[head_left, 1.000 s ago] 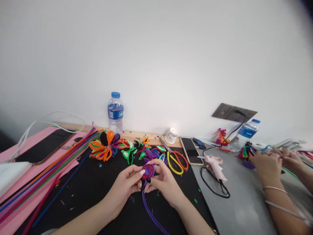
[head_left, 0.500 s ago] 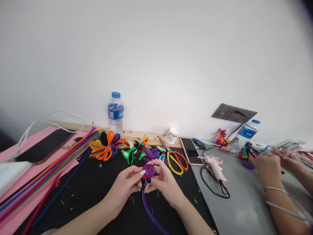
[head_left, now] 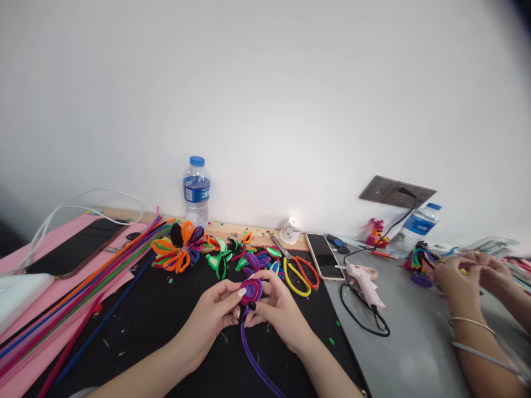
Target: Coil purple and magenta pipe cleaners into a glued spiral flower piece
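Note:
Both hands grip a flat coil of pipe cleaner [head_left: 251, 291], pink-magenta and purple, in front of me. My left hand [head_left: 219, 309] pinches its left side, thumb lying on the face. Around the right and lower edge, my right hand [head_left: 276, 307] has its fingers closed, with a dark-nailed thumb near the bottom. From the coil a loose purple pipe cleaner tail [head_left: 251, 354] curves down toward the lower edge. Just beyond the hands lie pipe cleaner flowers and leaves, among them an orange flower [head_left: 180, 249] and green leaves [head_left: 219, 260].
Scissors [head_left: 296, 276] and a phone [head_left: 326, 257] lie right of the hands. A pink glue gun [head_left: 367, 287] with black cord rests on the grey table. A bottle [head_left: 197, 193] stands behind; long pipe cleaners [head_left: 95, 282] lie left. A co-worker's hands [head_left: 464, 276] work at right.
My hands and the coil stay nearly still. At right, the co-worker's hands have shifted slightly, and a small yellow piece now shows between their fingers.

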Demonstrator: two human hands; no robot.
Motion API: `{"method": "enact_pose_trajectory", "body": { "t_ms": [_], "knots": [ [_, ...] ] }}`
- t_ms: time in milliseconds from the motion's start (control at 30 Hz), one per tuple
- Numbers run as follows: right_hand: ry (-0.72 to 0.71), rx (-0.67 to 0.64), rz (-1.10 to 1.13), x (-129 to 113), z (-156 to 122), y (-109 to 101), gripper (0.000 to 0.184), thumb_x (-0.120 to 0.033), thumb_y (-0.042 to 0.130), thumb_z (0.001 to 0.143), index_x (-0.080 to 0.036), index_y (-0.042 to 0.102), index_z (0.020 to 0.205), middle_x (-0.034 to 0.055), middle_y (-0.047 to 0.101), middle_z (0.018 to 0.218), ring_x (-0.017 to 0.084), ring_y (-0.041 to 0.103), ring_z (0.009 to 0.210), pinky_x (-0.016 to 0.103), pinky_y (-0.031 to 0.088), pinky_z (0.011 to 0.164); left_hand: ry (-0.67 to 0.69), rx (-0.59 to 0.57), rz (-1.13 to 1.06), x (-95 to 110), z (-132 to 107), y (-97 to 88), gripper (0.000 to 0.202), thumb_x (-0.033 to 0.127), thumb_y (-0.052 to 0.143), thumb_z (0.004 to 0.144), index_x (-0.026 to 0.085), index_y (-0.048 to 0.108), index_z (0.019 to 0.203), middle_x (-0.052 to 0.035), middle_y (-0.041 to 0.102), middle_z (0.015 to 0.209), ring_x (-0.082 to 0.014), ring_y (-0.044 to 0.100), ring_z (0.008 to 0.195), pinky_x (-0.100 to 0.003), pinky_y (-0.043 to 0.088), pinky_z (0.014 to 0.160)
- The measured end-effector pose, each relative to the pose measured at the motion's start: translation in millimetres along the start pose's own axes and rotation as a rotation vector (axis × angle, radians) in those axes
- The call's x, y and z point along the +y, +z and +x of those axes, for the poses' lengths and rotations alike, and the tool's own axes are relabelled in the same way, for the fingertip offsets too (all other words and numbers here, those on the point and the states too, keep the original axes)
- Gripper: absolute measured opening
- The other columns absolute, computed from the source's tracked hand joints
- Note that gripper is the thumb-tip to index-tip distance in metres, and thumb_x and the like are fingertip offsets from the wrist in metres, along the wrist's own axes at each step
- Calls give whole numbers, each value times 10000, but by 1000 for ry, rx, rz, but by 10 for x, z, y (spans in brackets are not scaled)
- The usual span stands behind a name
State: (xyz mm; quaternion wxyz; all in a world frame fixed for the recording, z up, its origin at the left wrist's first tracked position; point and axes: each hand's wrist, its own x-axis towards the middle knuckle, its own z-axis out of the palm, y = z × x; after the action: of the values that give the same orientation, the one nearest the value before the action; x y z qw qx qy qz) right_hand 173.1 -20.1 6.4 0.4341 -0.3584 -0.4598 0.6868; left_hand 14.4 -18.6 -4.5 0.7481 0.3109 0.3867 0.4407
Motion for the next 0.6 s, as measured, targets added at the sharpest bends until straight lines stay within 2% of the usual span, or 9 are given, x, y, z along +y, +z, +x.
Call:
{"method": "enact_pose_trajectory", "body": {
  "t_ms": [333,600],
  "knots": [
    [1,-4,-1,8,9,4,403,-120,685,706,-214,473,1035,-28,595,856,113,670,589,245,556,571,-4,-14,5,-6,0,-4,234,353,713,708,182,564,761,62,520,549,-69,459,504,-221,457,555],
    [12,3,-4,4,7,-7,433,-153,720,687,-217,469,1034,-35,585,846,121,669,586,257,562,570,-10,-12,21,4,-9,-4,239,364,721,691,166,600,752,56,520,528,-74,461,496,-222,451,552]
  ]
}}
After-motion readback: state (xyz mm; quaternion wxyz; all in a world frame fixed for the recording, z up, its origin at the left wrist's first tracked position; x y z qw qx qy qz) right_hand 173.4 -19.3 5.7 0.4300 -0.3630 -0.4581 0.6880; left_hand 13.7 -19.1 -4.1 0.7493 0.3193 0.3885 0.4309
